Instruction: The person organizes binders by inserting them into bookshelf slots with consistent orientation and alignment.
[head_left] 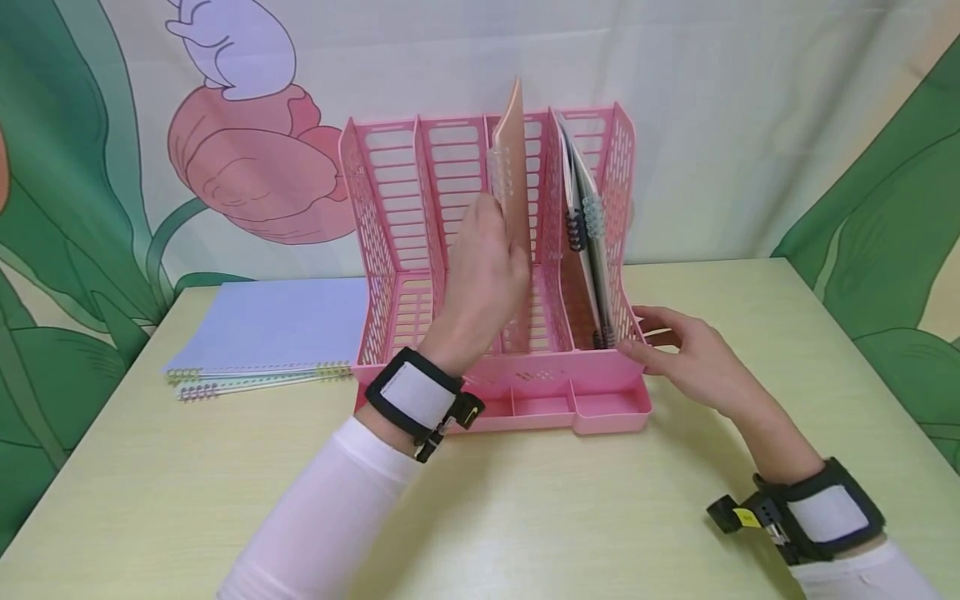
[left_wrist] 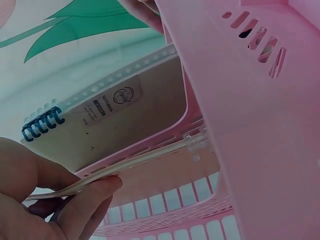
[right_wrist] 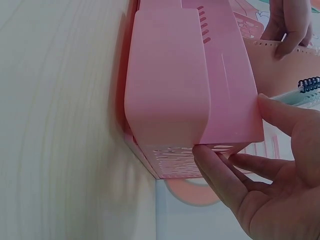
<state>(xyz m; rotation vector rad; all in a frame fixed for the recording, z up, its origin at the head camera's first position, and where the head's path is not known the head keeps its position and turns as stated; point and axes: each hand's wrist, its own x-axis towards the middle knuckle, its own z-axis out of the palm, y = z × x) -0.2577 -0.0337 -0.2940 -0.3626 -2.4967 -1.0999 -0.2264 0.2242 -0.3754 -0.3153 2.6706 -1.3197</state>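
Observation:
My left hand [head_left: 483, 279] pinches a peach-coloured spiral notebook [head_left: 513, 150] by its bound edge, between thumb and fingers. The notebook stands upright in the third compartment from the left of a pink slotted file rack [head_left: 450, 367]. In the left wrist view, its clear binding rings [left_wrist: 196, 145] show near the rack's front wall. My right hand [head_left: 693, 362] holds the rack's front right corner, thumb at the front edge and fingers along the outer side. Several spiral notebooks [head_left: 592, 242] lean in the rightmost compartment, one with dark rings [left_wrist: 44, 124].
A stack of spiral notebooks with a blue cover [head_left: 277, 321] on top lies left of the rack. Small pink trays [head_left: 611, 406] run along the rack's front. Behind the table [head_left: 555, 517] hangs a printed cloth [head_left: 712, 125].

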